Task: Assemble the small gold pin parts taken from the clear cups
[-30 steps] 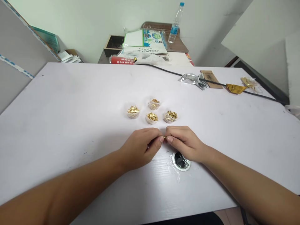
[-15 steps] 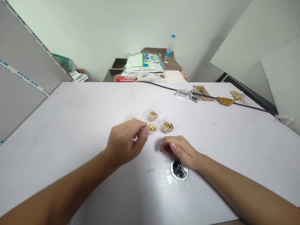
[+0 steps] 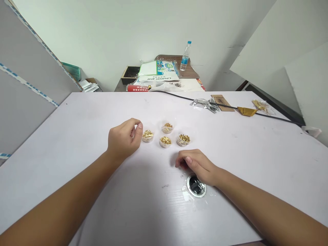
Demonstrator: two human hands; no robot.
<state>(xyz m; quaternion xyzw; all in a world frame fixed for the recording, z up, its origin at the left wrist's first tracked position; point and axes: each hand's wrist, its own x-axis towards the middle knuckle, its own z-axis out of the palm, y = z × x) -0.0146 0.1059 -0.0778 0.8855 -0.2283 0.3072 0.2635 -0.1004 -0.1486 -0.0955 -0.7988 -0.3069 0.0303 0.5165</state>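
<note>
Several small clear cups of gold-coloured metal pieces stand together mid-table: a left cup (image 3: 148, 136), a back cup (image 3: 167, 128), a front cup (image 3: 165, 141) and a right cup (image 3: 183, 139). Just left of the left cup is my left hand (image 3: 125, 137), its fingers curled and the thumb against the index finger; whatever it may pinch is hidden. My right hand (image 3: 196, 164) rests on the white table (image 3: 123, 201) in front of the right cup, fingers loosely curled, with nothing visible in them.
A round black cable hole (image 3: 196, 185) lies beside my right wrist. Along the back edge run a black cable (image 3: 176, 95), a silver packet (image 3: 201, 103), brown card (image 3: 222, 103) and a gold packet (image 3: 246, 111). Behind the table stands a water bottle (image 3: 185, 58).
My left hand has moved left, away from the front cup, and now the left cup shows fully. My right hand has stayed in place. The view has shifted slightly.
</note>
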